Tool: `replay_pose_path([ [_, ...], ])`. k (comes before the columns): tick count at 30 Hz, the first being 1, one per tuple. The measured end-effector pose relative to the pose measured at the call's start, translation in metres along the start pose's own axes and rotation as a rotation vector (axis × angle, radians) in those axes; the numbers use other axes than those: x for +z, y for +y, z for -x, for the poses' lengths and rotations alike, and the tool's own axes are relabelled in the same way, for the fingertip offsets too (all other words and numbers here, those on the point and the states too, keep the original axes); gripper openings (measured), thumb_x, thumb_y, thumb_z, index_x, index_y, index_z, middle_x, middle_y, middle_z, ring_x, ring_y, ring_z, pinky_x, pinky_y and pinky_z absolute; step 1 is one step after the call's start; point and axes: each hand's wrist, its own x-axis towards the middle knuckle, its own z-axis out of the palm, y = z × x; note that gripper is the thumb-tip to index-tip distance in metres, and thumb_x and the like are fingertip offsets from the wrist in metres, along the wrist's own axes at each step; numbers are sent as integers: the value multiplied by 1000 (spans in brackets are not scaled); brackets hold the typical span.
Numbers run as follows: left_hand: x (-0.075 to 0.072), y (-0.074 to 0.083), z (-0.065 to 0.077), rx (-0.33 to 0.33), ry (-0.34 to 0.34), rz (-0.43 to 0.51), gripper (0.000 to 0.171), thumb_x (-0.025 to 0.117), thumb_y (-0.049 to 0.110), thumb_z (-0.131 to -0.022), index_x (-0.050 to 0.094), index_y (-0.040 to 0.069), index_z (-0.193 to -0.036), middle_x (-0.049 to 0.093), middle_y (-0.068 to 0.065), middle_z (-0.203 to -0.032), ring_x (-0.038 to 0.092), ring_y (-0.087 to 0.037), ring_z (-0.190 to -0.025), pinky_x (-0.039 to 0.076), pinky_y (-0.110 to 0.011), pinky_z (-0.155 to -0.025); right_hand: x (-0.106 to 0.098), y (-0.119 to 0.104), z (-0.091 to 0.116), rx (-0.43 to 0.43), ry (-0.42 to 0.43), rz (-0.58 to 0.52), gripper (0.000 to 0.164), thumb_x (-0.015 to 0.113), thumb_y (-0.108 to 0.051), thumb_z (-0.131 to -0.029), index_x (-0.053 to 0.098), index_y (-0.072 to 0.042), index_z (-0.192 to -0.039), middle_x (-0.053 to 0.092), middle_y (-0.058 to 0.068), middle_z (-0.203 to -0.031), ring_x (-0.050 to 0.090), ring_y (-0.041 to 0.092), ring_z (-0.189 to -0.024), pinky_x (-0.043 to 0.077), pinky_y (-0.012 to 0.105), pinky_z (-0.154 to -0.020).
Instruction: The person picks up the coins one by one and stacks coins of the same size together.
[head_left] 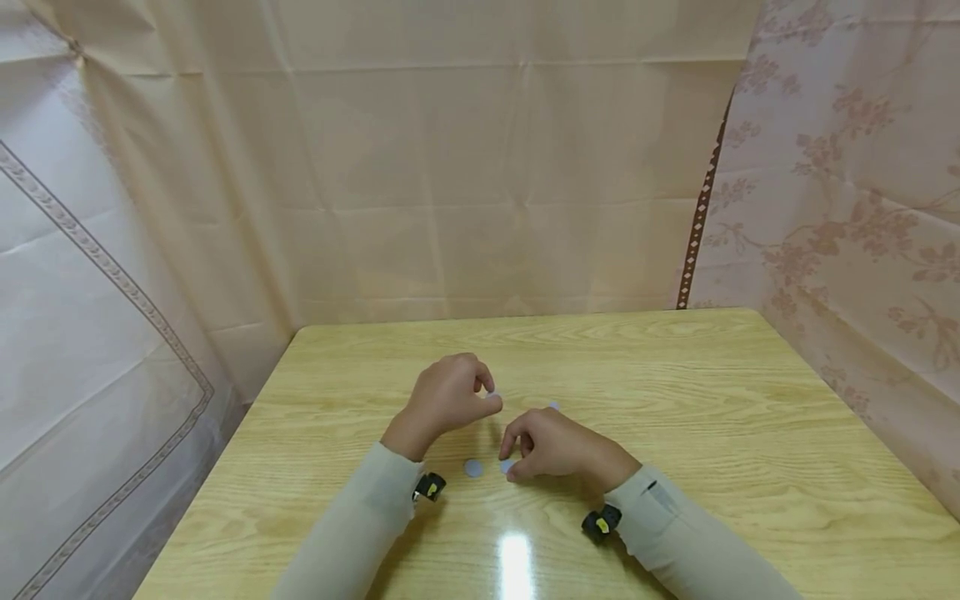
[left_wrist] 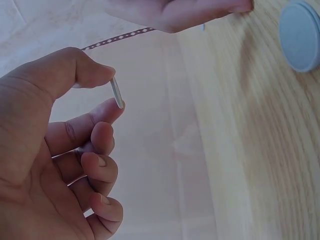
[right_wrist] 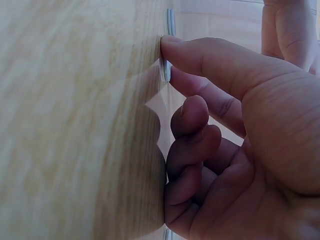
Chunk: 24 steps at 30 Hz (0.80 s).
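Note:
My left hand (head_left: 452, 393) is raised over the table and pinches a thin whitish disc (left_wrist: 117, 92) on edge between thumb and index finger. Lower and to the right, my right hand (head_left: 558, 444) grips another pale disc (right_wrist: 166, 70) at the tabletop, thumb on one side and index finger on the other. Just left of it lies a pale round disc (head_left: 472, 467); its edge in the left wrist view looks like two discs stacked. Beyond the right hand's knuckles, a further small disc (head_left: 553, 406) is partly hidden.
The discs lie on a wood-grain table (head_left: 675, 375). A beige cloth (head_left: 480, 183) hangs behind the far edge, with patterned cloths (head_left: 847, 208) to the right and left. Each wrist wears a small black camera (head_left: 602, 524).

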Motion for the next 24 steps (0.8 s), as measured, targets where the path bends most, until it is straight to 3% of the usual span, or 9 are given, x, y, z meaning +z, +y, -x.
replay_pose_path([
  [18,-8,-3,22,23,53,26,11,74,33,-82,77,23,-85,61,6,-84,51,-10,-68,45,-26,-59,1,3,-1,16,0,7,13,84,-19,-87,77,-22,-98,64,2,-68,49,6,-54,42,22,-52],
  [24,-8,-4,26,44,72,55,11,75,32,-82,77,21,-85,65,1,-86,51,-11,-68,45,-27,-60,0,3,-1,15,0,16,13,84,-20,-87,77,-22,-98,64,2,-68,50,6,-55,43,22,-52],
])
